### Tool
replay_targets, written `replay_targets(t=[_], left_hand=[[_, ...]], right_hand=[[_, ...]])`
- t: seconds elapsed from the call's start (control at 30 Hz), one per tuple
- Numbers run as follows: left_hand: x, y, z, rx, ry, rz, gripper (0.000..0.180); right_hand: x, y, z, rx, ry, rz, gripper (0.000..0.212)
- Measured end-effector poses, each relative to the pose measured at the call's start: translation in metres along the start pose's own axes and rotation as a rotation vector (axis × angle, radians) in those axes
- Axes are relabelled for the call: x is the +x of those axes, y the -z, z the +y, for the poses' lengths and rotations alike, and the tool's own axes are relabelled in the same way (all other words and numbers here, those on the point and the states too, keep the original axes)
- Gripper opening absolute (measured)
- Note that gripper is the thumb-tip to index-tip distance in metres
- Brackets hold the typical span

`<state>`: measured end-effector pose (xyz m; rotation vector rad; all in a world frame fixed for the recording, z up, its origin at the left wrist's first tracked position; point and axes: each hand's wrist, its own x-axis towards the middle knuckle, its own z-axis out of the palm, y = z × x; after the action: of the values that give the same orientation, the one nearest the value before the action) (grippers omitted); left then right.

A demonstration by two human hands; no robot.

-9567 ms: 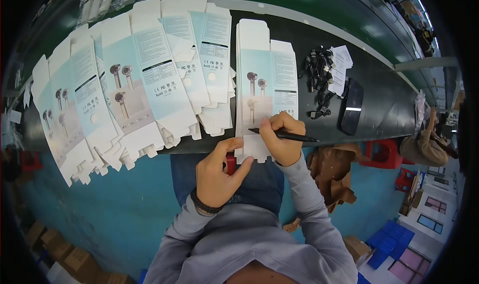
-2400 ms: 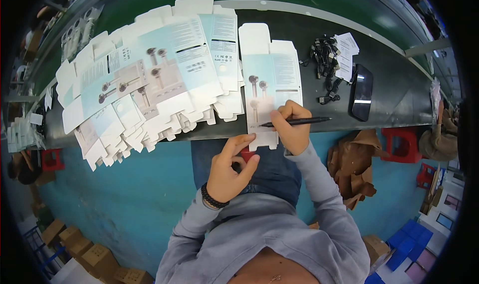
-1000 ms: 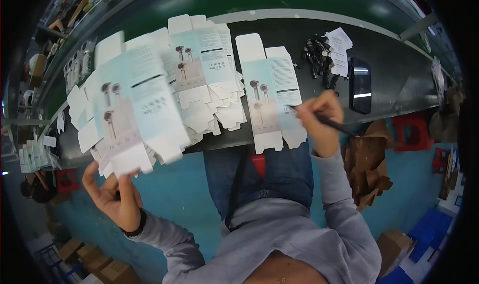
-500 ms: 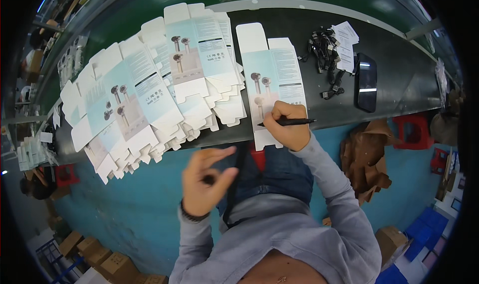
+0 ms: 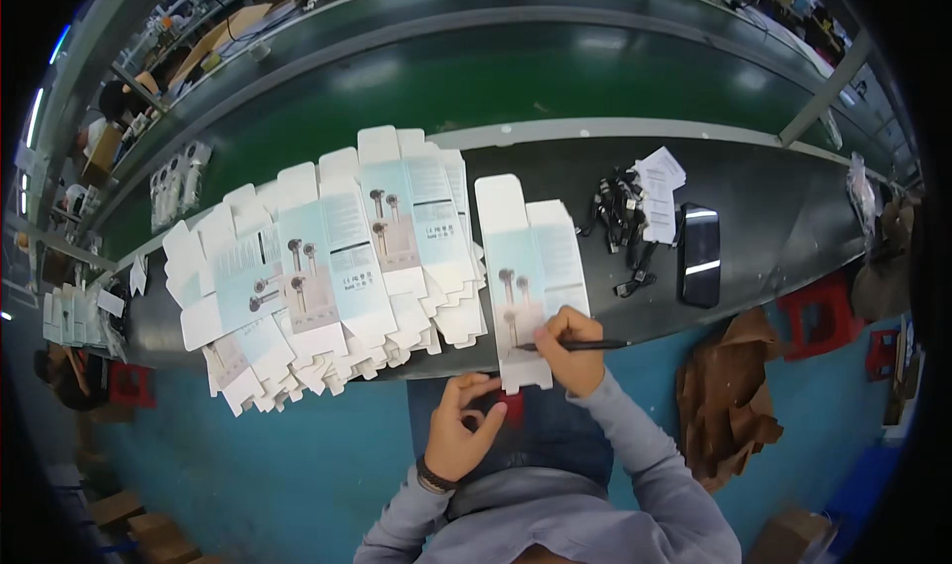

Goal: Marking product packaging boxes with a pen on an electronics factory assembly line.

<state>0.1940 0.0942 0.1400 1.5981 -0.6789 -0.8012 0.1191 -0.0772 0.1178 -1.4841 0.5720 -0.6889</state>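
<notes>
A flattened earphone carton (image 5: 557, 267), white and pale blue, lies on the dark bench in front of me, its lower end at the bench's front edge. My right hand (image 5: 573, 354) is closed around a slim black pen (image 5: 600, 345); the tip is at the carton's lower printed part. Just left of the carton's lower end, below the edge, hovers my left hand (image 5: 462, 433). Its thumb and fingers are curved and apart, with nothing seen between them. A large overlapping pile of similar flat cartons (image 5: 357, 296) covers the bench to the left.
Right of the carton are bundled black cables (image 5: 620, 212), white paper slips (image 5: 656, 202) and a dark phone (image 5: 700, 257). Brown crumpled paper (image 5: 729, 400) and a red stool (image 5: 821, 321) stand beyond the bench edge at right. A green conveyor belt (image 5: 516, 78) runs behind a metal rail.
The view has tilted up, so the bench sits lower in it. My left hand has come closer to the carton's lower end. The pen stays in my right hand at the carton.
</notes>
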Motion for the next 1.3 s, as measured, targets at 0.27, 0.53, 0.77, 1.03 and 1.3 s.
replay_targets(t=[0.27, 0.53, 0.77, 1.03, 1.3], left_hand=[[-0.014, -0.018, -0.016, -0.061, 0.083, -0.103, 0.038], [-0.005, 0.004, 0.041, 0.425, -0.443, -0.041, 0.024], [0.007, 0.076, 0.069, 0.021, -0.374, 0.589, 0.03], [-0.007, 0.106, 0.05, 0.358, -0.081, 0.786, 0.028], [0.011, 0.018, 0.011, 0.049, 0.027, 0.031, 0.024]], right_hand=[[-0.038, 0.005, -0.017, 0.253, -0.159, 0.016, 0.021], [-0.032, 0.042, -0.04, 0.587, 0.062, 0.25, 0.023], [-0.014, 0.032, -0.044, 0.187, 0.128, 0.104, 0.023], [0.005, 0.0, -0.006, -0.297, 0.195, -0.086, 0.025], [0.005, -0.006, -0.005, -0.352, 0.173, -0.083, 0.024]])
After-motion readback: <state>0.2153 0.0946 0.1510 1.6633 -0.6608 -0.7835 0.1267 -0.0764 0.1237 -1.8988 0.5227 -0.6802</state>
